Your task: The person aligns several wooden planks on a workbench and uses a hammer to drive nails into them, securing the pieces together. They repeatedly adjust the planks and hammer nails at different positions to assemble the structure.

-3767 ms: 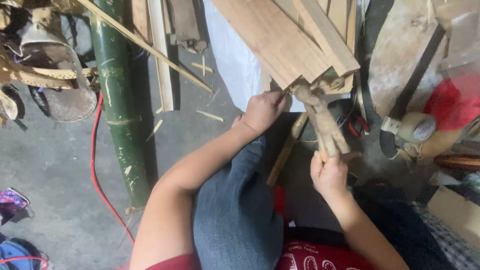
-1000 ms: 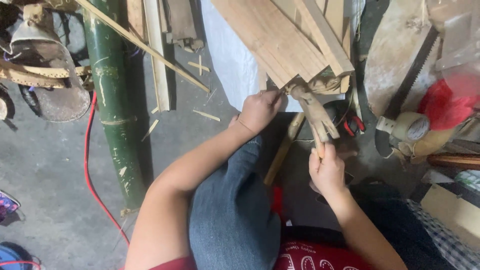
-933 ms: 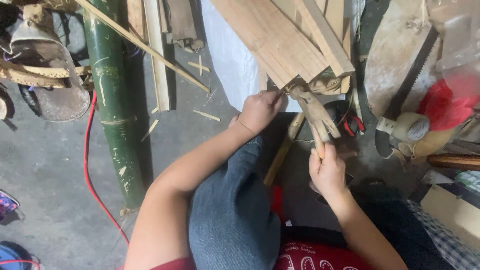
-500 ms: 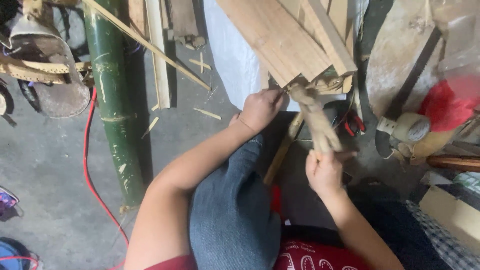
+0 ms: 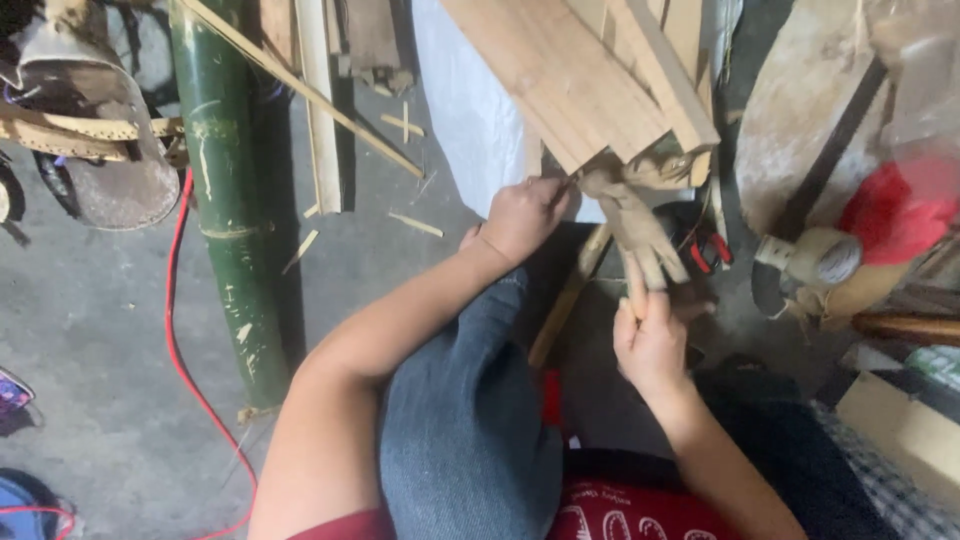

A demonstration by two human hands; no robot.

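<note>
Left hand [image 5: 522, 215] is gripping a thin tool under the planks [image 5: 580, 75], right hand [image 5: 652, 345] is clamping the carved figure [image 5: 632, 222]; carving is looking roughed out, still unfinished.

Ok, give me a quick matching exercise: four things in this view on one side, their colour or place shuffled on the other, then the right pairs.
Things:
1. bamboo pole
2. cable
3. left hand
4. right hand

Descriptions:
A. red, lying on the concrete floor
B. green, lying on the floor at the left
C. gripping the lower ends of the wood strips
D. at the end of the stacked planks

Pairs: 1-B, 2-A, 3-D, 4-C
</note>
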